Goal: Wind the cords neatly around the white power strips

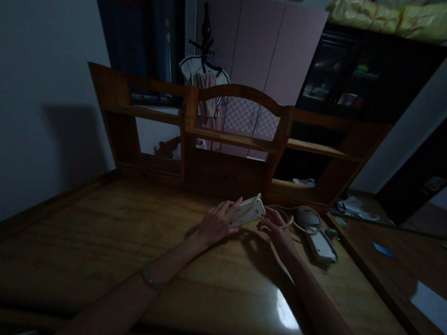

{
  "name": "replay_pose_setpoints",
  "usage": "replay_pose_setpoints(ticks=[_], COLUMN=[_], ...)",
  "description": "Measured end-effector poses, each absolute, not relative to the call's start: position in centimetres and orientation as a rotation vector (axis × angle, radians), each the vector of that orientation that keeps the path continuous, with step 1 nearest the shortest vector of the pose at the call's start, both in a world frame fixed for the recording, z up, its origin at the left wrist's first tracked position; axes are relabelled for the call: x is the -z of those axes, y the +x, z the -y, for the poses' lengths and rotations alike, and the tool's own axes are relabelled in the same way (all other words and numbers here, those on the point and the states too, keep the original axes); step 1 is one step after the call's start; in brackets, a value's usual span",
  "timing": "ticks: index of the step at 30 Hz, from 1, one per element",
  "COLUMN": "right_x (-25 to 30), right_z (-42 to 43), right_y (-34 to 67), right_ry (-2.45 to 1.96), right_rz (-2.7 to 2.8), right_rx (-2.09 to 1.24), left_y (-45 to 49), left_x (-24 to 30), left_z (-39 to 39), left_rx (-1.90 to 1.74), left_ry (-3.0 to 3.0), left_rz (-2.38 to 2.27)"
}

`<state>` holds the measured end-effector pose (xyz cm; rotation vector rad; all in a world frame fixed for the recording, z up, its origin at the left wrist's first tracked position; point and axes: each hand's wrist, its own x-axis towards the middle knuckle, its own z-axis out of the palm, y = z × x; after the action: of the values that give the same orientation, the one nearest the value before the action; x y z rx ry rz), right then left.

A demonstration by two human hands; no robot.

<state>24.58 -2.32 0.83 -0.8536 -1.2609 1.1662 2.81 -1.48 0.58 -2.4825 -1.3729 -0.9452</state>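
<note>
My left hand (pixel 218 220) grips a white power strip (pixel 248 210) from its left side and holds it tilted just above the wooden desk (pixel 123 242). My right hand (pixel 275 228) is closed at the strip's right end, where its white cord (pixel 287 222) leaves. The cord runs right to a coiled bundle (pixel 308 219). A thin bracelet sits on my left wrist.
A second white power strip (pixel 322 246) lies on the desk right of my hands. A wooden shelf hutch (pixel 234 137) stands along the desk's back edge. Papers (pixel 355 207) lie at the far right, pink wardrobe doors (pixel 273 46) and a dark cabinet (pixel 352 74) behind.
</note>
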Motion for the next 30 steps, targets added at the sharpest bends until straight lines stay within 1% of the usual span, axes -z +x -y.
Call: replay_pose_setpoints(ticks=[22,30], right_x=[-0.4,0.1], right_z=[2.1,1.6], right_y=[25.1,25.7], right_ry=[-0.889,-0.953], right_rz=[1.301,1.219], right_rx=[-1.173,-1.292], left_y=[2.9,2.8], left_x=[-0.6,-0.4], left_z=[1.5,1.3], left_rx=[0.96,0.959], left_ry=[-2.484,-2.482], left_rz=[1.386,1.399])
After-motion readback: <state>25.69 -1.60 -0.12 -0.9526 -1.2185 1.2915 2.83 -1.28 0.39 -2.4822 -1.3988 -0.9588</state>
